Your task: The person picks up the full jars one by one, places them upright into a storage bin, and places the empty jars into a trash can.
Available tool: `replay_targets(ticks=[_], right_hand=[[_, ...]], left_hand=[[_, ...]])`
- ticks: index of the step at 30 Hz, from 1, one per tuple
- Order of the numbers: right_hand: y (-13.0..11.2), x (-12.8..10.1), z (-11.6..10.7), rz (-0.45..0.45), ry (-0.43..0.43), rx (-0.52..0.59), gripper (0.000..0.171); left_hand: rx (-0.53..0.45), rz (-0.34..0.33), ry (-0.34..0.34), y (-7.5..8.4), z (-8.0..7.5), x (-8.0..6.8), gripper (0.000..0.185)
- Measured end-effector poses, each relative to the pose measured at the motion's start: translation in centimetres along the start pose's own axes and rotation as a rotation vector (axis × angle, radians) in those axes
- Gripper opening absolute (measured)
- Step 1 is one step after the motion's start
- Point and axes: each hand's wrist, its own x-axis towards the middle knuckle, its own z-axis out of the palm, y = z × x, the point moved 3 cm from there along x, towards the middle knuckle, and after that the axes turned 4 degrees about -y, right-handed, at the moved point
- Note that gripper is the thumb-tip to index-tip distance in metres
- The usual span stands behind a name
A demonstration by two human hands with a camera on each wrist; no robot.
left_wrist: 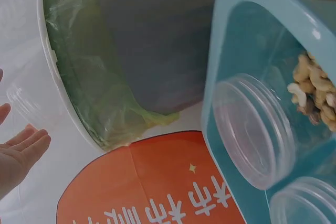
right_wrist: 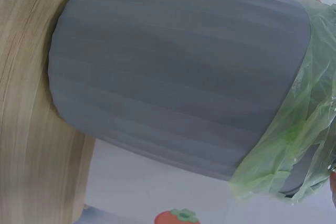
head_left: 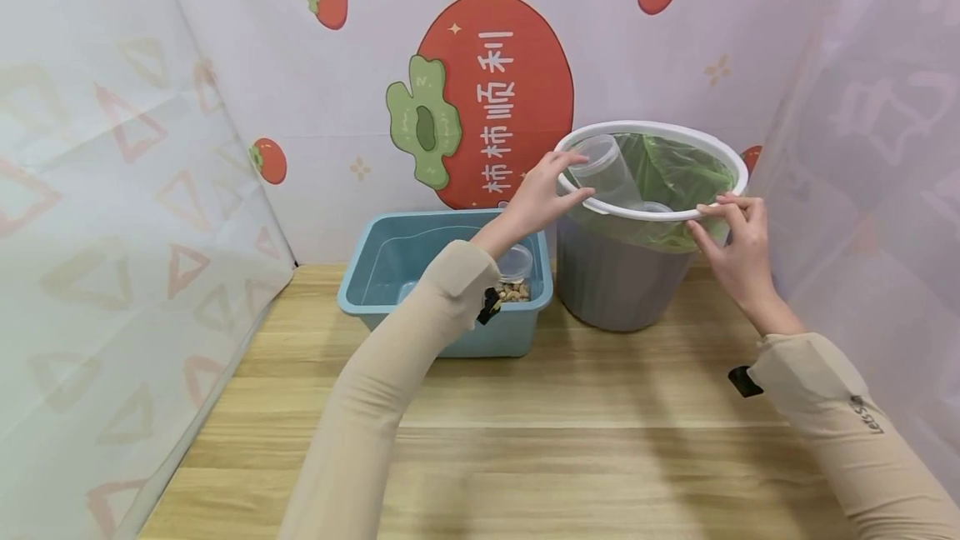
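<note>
1. The fingers (head_left: pixel 564 163) of the left hand (head_left: pixel 542 194) are spread loosely apart and reach over the near-left part of the white rim ring (head_left: pixel 651 130) of the grey bin (head_left: pixel 615 273); they clamp nothing, and just past the fingertips a clear plastic jar (head_left: pixel 609 169) leans tilted inside the bin against the green liner bag (head_left: pixel 678 169).
2. The right hand (head_left: pixel 735 244) has its fingers together, pinching the rim ring and the liner's folded edge at the bin's near-right side.
3. The bin stands at the far right of the wooden table (head_left: pixel 525 432), close to the back edge.
4. Left of the bin, and nearly touching it, sits a blue plastic tub (head_left: pixel 390 273) along the table's back edge. The left forearm in a beige sleeve (head_left: pixel 390 373) crosses over its right end and hides part of it.
5. Inside the tub, the left wrist view shows clear round containers (left_wrist: pixel 257 129) and a heap of mixed nuts (left_wrist: pixel 315 95); from the head view a jar of nuts (head_left: pixel 514 277) peeks beside the sleeve.
6. Behind stands a pale backdrop printed with a large red persimmon (head_left: pixel 495 98); light patterned curtains (head_left: pixel 112 232) close off both sides.
</note>
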Motion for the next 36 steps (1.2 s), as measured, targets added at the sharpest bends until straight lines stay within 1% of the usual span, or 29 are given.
replay_targets(ticks=[3,8,11,13,16,18,23,26,28,30,33,34,36], right_hand=[[0.1,0.0,-0.1,0.001,-0.003,-0.002,0.025],[0.2,0.1,0.2,0.000,0.013,0.026,0.024],[0.1,0.2,0.2,-0.012,-0.017,0.021,0.023],[0.0,0.3,0.2,-0.015,-0.034,0.013,0.022],[-0.3,0.4,0.1,-0.039,-0.064,-0.018,0.021],[-0.4,0.5,0.0,-0.053,-0.067,-0.035,0.025],[-0.6,0.6,-0.5,-0.088,-0.099,-0.071,0.029],[-0.8,0.5,-0.8,-0.104,-0.131,-0.109,0.030],[-0.8,0.3,-1.0,-0.118,-0.142,-0.129,0.027],[-1.0,0.2,-1.2,-0.138,-0.145,-0.148,0.036],[-1.2,-0.2,-1.4,-0.175,-0.134,-0.163,0.058],[-1.3,-0.4,-1.5,-0.189,-0.132,-0.166,0.062],[-1.5,-0.8,-1.8,-0.205,-0.134,-0.166,0.065]], left_hand=[[0.007,-0.012,-0.006,-0.5,-0.1,-0.6,0.045],[0.019,-0.031,-0.028,-1.3,-0.6,-1.7,0.043],[0.037,-0.045,-0.052,-1.8,-0.9,-2.6,0.042],[0.056,-0.041,-0.064,-2.1,-1.2,-3.3,0.041],[0.090,-0.015,-0.074,-2.4,-1.7,-4.7,0.040],[0.106,0.011,-0.074,-2.6,-1.9,-5.8,0.039],[0.126,0.046,-0.076,-2.9,-2.5,-8.8,0.039],[0.150,0.072,-0.068,-3.0,-2.7,-10.5,0.038],[0.174,0.096,-0.053,-3.1,-2.8,-11.5,0.037],[0.202,0.122,-0.029,-3.2,-2.9,-12.5,0.036],[0.256,0.155,0.015,-3.5,-3.1,-14.2,0.036],[0.273,0.163,0.027,-3.6,-3.1,-14.7,0.036],[0.303,0.171,0.050,-3.8,-3.2,-15.9,0.036]])
